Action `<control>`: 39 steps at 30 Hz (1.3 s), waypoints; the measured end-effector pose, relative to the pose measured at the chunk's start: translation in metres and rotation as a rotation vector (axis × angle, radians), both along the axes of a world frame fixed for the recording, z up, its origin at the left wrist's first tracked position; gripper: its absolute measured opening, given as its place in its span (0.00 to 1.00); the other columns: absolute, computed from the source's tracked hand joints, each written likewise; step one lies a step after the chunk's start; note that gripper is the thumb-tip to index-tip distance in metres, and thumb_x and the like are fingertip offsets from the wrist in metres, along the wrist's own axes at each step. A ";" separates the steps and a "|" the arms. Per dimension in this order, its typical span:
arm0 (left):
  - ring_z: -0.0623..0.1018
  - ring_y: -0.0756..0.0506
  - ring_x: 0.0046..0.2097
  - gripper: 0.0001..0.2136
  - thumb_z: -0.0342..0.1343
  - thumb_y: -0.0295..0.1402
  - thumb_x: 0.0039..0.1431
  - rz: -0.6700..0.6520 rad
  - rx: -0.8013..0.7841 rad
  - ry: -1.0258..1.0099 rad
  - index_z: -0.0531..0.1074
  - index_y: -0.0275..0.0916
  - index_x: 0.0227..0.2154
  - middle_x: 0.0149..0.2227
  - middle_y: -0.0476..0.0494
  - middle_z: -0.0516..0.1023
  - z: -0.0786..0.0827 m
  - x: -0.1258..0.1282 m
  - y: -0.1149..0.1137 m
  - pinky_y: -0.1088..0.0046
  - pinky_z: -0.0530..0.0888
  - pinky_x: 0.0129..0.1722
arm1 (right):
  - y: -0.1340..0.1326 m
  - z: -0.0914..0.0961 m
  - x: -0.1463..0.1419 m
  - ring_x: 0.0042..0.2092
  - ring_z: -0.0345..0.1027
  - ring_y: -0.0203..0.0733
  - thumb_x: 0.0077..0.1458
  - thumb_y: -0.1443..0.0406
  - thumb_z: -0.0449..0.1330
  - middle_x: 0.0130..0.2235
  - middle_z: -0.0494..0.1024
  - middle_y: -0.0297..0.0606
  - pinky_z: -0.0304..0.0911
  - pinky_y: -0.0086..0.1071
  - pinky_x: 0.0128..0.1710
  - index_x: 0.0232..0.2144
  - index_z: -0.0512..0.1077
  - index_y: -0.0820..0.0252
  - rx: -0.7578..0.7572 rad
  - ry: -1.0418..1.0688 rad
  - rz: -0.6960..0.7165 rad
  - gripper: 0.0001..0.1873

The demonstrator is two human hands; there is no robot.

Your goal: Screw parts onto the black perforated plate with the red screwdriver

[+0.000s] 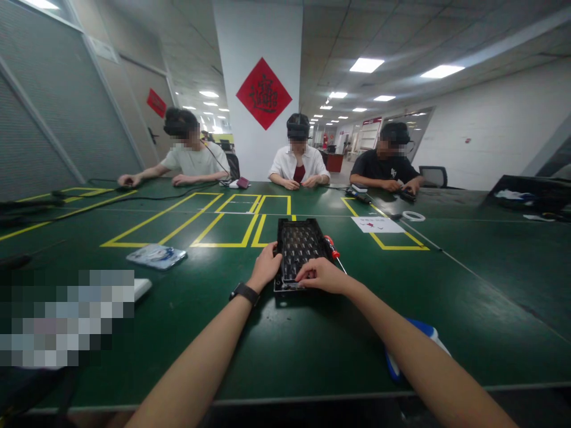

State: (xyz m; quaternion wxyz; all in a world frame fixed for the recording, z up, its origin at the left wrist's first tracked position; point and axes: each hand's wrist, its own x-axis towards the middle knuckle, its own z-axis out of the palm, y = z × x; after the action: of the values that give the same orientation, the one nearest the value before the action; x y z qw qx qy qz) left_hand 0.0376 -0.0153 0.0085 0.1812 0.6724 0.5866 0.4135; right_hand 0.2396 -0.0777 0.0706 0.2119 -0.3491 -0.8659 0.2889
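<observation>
On the table in front of me lies a black rectangular case (307, 222), with rows of small shiny pieces too small to name inside it. My left hand (266, 264) grips the case's left edge, thumb at the rim. At the near right corner, my right hand (320, 274) is closed in a pinch, fingertips down at the case's near end. Whatever those fingertips hold, if anything, is too small to make out. A screwdriver (332, 248) with a red and clear handle lies along the case's right side, partly behind it.
Yellow tape outlines mark the green table (214, 309). A flat clear packet (157, 256) lies left, a blue and white object (422, 330) under my right forearm. A paper sheet (377, 224) and a white ring (413, 216) lie to the right. Three people sit across.
</observation>
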 end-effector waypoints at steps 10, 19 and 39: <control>0.68 0.44 0.52 0.21 0.47 0.29 0.50 -0.005 0.010 -0.012 0.63 0.36 0.49 0.51 0.39 0.69 -0.003 -0.001 0.002 0.65 0.63 0.53 | -0.001 -0.002 0.001 0.27 0.62 0.31 0.47 0.59 0.59 0.29 0.76 0.37 0.56 0.25 0.27 0.33 0.76 0.63 -0.008 -0.012 0.045 0.14; 0.69 0.44 0.52 0.22 0.45 0.27 0.50 -0.030 0.018 0.000 0.63 0.33 0.50 0.51 0.37 0.69 0.002 0.003 -0.005 0.67 0.63 0.53 | 0.001 -0.007 0.004 0.28 0.64 0.32 0.45 0.62 0.60 0.28 0.75 0.37 0.58 0.25 0.29 0.33 0.75 0.66 -0.057 0.042 0.060 0.13; 0.69 0.43 0.52 0.21 0.46 0.28 0.50 -0.015 0.021 0.044 0.63 0.33 0.49 0.50 0.37 0.69 0.000 0.002 -0.002 0.66 0.64 0.52 | -0.002 -0.008 0.003 0.25 0.58 0.29 0.44 0.56 0.62 0.28 0.74 0.35 0.54 0.24 0.25 0.35 0.75 0.65 -0.016 0.023 0.042 0.19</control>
State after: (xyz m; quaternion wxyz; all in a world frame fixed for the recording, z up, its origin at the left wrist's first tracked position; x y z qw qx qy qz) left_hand 0.0399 -0.0169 0.0090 0.1641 0.6875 0.5811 0.4033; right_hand 0.2424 -0.0799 0.0626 0.2130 -0.3293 -0.8681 0.3043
